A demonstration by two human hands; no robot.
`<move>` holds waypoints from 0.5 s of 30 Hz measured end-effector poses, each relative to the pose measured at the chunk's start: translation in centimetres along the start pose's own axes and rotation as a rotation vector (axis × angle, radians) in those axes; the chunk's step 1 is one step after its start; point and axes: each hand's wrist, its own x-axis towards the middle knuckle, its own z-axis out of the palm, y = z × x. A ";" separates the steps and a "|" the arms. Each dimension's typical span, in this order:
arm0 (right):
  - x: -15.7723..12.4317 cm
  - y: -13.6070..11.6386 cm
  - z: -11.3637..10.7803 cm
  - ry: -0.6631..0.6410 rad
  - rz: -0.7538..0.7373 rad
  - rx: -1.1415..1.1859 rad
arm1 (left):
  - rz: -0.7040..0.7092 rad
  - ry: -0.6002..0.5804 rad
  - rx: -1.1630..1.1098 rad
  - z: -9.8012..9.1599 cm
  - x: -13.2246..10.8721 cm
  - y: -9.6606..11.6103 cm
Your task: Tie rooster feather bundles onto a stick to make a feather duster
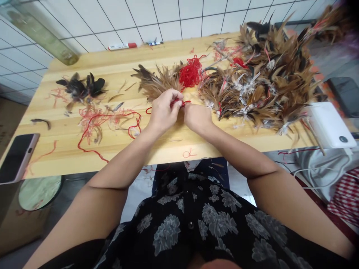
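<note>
Both hands meet over the wooden table (168, 144). My left hand (165, 112) is closed in a pinch on red yarn (187, 102), a short piece of which shows between the hands. My right hand (198, 116) is curled into a fist against that same yarn, its fingertips hidden. Just beyond the left hand lies a bundle of brown feathers (158, 82); whether the hand touches it I cannot tell. A tangled heap of red yarn (190, 73) sits behind the hands. From the left hand's side, a loose red strand (89, 125) trails across the table.
A large pile of brown feather bundles (260, 89) covers the table's right side. Dark feathers (80, 86) and pink thread scraps (103, 117) lie left. A phone (18, 157), a white power bank (329, 125), a marker (122, 46) and a tall glass vessel (47, 41) stand or lie around the edges.
</note>
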 end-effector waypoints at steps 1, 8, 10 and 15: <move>0.1 0.1 0.0 -0.009 0.006 0.012 | -0.003 -0.011 0.002 0.0 0.0 -0.1; 0.2 0.1 0.2 -0.021 -0.003 0.043 | -0.024 -0.078 0.112 0.5 0.3 -1.1; 0.2 0.1 0.6 -0.011 -0.009 0.024 | -0.023 -0.094 0.148 0.7 0.4 -1.3; 0.5 0.4 1.4 0.007 -0.018 0.116 | -0.053 -0.156 0.165 0.9 0.5 -1.5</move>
